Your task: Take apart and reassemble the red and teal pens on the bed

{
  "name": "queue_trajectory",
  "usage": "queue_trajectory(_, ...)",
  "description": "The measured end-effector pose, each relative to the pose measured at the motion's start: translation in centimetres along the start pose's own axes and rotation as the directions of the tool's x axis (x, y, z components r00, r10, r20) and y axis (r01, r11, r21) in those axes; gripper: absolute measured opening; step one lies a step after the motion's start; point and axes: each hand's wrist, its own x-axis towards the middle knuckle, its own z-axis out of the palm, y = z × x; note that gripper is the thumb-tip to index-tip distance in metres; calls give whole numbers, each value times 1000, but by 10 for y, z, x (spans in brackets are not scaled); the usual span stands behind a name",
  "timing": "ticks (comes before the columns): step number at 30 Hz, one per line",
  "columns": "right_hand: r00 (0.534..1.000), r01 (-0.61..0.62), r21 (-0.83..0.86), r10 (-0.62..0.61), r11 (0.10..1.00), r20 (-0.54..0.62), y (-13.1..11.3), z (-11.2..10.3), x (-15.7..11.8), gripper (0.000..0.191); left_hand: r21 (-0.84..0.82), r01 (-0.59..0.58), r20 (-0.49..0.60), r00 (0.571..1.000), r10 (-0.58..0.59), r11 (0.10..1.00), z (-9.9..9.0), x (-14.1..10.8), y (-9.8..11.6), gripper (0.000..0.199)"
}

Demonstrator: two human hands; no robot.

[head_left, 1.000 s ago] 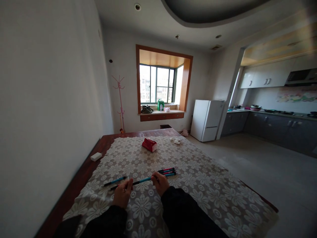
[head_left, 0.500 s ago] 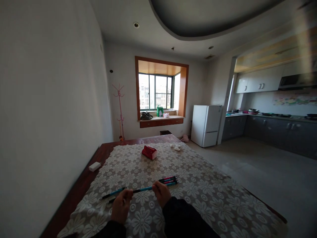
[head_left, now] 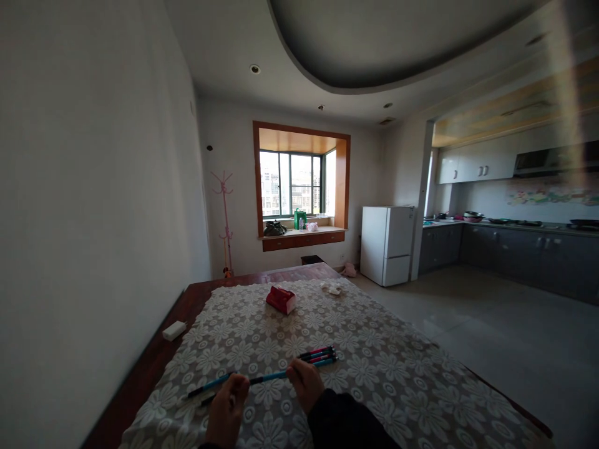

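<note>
Left hand (head_left: 227, 408) pinches blue pen (head_left: 213, 382) near tip; right hand (head_left: 305, 385) pinches second pen (head_left: 269, 376) mid-barrel, both low over desk (head_left: 384, 374). Pens likely light, stiff, slick: grip barrel. Beyond: pen bundle (head_left: 319, 356), red box (head_left: 281, 299).

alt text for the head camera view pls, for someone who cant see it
A person's left hand and right hand pinch a blue pen over a floral tablecloth, beside a bundle of pens. Farther along the table lie a red box and a white block.
</note>
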Motion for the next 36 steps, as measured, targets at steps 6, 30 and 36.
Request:
queue_trajectory(6,1000,-9,-6,9,1000,-3,5,4,1,43,-28,49,19,999,-48,998,-1,0,7,55)
queue_trajectory(30,997,65,75,-61,995,-52,-4,1,-1,10,14,88,135,987,-89,996,-7,11,-18,48)
queue_trajectory(36,985,170,15,-170,985,1,-5,1,-2,13,84,179,134,973,-189,980,-10,16,-31,50)
